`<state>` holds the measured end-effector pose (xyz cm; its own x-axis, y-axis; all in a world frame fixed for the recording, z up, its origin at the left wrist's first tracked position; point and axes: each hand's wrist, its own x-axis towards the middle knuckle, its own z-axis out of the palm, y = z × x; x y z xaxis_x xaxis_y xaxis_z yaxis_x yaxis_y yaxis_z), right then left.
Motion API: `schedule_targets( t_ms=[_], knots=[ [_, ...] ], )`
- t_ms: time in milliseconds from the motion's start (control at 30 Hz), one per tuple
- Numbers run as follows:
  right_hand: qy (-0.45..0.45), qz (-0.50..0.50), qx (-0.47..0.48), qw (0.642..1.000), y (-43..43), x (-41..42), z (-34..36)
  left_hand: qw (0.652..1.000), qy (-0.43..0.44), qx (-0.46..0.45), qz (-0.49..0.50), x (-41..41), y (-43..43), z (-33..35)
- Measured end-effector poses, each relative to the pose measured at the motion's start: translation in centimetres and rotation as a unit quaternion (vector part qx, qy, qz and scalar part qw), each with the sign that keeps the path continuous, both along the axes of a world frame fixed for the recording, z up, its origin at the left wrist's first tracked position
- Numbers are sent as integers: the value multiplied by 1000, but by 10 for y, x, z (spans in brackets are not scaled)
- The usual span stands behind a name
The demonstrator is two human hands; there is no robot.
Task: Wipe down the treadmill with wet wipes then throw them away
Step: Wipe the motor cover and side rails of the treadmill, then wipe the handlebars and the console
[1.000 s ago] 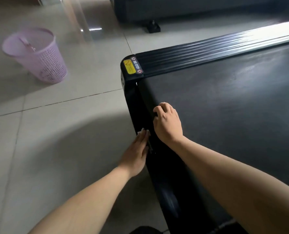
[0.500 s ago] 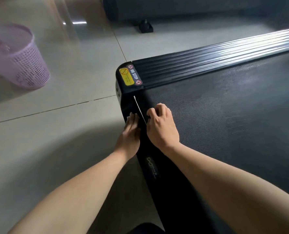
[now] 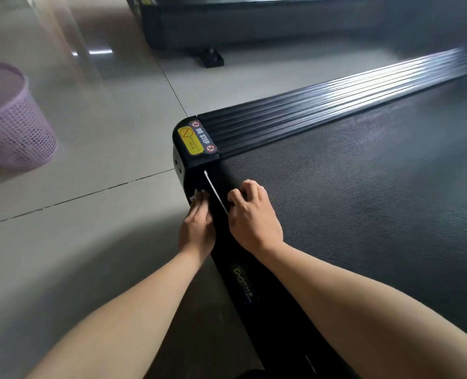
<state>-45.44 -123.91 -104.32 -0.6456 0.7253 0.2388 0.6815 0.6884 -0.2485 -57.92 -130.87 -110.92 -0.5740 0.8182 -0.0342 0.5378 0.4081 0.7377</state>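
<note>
Far left on the floor (image 3: 95, 149) stands the bin (image 3: 16, 132), well apart from me, so the throwing-away is not yet done; I cannot tell what it holds. Next comes my left hand (image 3: 198, 228), fingers straight and flat, pressing the wipe (image 3: 197, 195) against the outer face of the treadmill's (image 3: 254, 283) rear end, just below the corner cap with its yellow sticker (image 3: 191, 143); only a white scrap shows past my fingertips. Just beside it, with the end cover between them, my right hand (image 3: 250, 217) has its fingers curled over the rear edge of the belt (image 3: 363, 201), bracing me. I judge I am mid-wipe on the end cover, almost at the corner; whether the belt and the ribbed rail (image 3: 322, 108) have been done I cannot tell, since neither plainly shows damp streaks. The treadmill lies flat, its long axis running from this rear end away to the upper right along the rail; its rear faces left towards the bin, its front out of view
</note>
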Motion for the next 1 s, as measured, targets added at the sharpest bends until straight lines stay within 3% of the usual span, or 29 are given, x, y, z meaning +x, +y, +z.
schedule_targets(
  t_ms=[167,333,467,600,767,867,1000],
  knots=[
    [-15,-7,1,1000,-7,-3,2,999,10,-20,-32,22,-30,9],
    [-14,-35,-46,998,-18,-5,7,995,-79,-39,-39,19,-48,26],
    [22,-49,-112,992,-37,-23,-1,980,-198,15,14,-9,-79,41],
    [22,-10,-294,956,-77,-67,22,937,-302,39,169,-46,-130,59],
    [41,-45,-486,872,-171,-126,57,904,-321,31,281,-70,-215,90],
    [25,-50,-544,837,-219,-141,83,879,-366,33,305,-76,-257,118],
    [23,-93,-570,816,-258,-146,126,881,-349,5,320,-85,-291,170]
  ],
)
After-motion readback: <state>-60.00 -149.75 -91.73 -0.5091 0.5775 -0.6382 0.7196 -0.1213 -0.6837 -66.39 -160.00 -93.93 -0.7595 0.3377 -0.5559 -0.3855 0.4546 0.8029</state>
